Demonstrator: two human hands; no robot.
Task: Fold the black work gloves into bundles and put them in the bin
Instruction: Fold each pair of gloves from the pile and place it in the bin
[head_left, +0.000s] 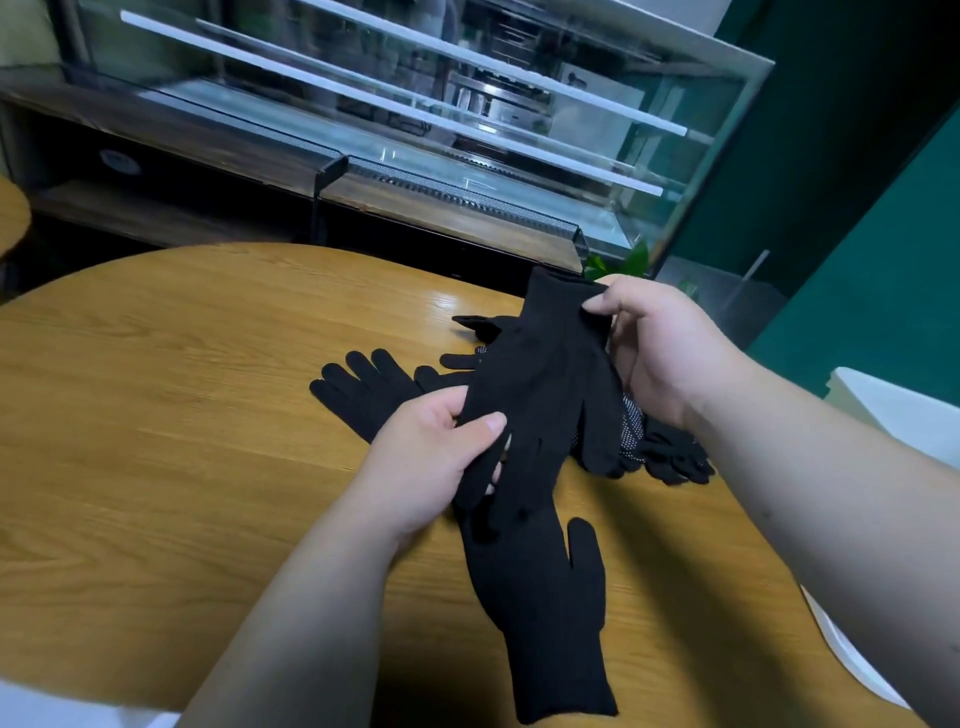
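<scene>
A glass case (467, 130) stands far behind the table (208, 389), and loose gloves (374, 389) lie on it. The left hand (431, 457) pinches the finger end of a limp black glove (540, 374) above them; the right hand (660, 343) pinches its cuff.

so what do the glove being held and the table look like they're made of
Held glove: seemingly soft knitted fabric, matte black; it hangs limp. Dotted glove beneath: white dots, possibly rubbery grips. Table: wood or wood-look laminate, visible grain, glossy glare.
</scene>
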